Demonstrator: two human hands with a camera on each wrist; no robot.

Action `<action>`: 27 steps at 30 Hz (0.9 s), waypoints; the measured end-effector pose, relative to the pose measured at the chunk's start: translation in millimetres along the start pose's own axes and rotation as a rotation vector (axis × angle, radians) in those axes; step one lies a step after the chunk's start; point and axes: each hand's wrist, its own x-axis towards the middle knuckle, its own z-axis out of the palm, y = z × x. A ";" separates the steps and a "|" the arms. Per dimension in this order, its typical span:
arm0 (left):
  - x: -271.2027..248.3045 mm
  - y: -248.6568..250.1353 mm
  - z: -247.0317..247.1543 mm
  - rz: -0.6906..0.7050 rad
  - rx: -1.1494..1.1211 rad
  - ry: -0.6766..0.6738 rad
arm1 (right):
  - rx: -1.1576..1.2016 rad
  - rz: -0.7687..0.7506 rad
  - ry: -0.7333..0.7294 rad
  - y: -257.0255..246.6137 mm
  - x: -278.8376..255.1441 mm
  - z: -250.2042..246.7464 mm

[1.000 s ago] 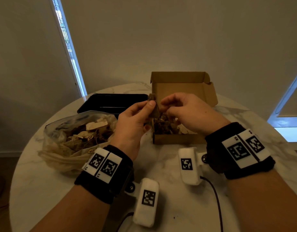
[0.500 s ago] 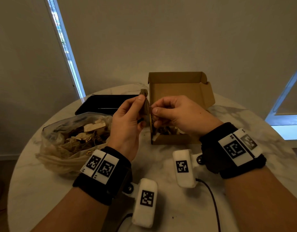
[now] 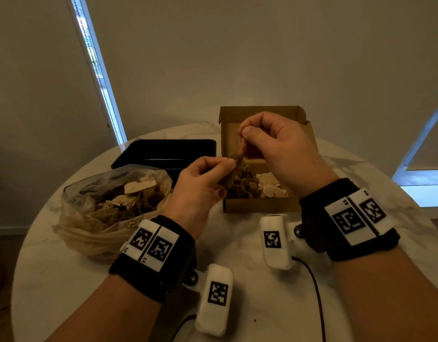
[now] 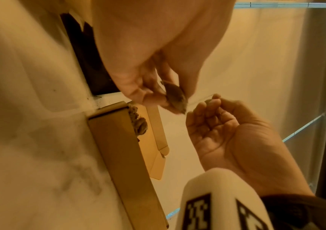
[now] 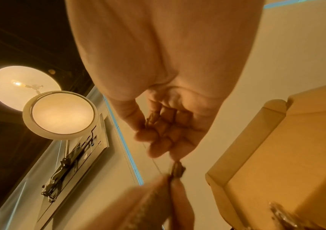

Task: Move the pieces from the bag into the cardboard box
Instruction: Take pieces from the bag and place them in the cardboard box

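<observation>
Both hands work over the cardboard box (image 3: 260,206) so anything dropped lands inside. The left hand (image 3: 200,191) pinches a brown piece (image 4: 175,99) btwn thumb and fingers (image 3: 228,162), low over the pile. The right hand (image 3: 277,146) sits higher, thumb and forefinger pressed on a thin strand or stem — prob. pulling it off the piece. The bag (image 3: 109,206), still fairly full, lies left on the counter (image 3: 237,243), mouth open.

Vs 0.5 s ago: hands were level and touching; now the right is raised and the left lowered — they've drawn apart.
</observation>
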 end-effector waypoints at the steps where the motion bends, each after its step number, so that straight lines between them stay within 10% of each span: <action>1: -2.1 0.9 2.5 -0.019 0.016 -0.070 | -0.001 0.005 0.020 1.3 0.9 -0.7; 11: -6.3 3.9 9.0 0.060 -0.128 -0.285 | -0.337 0.325 -0.044 19.8 0.6 -9.9; 27: 8.5 -3.7 -7.0 0.070 -0.186 0.218 | -0.170 0.171 -0.054 11.9 -1.4 -8.0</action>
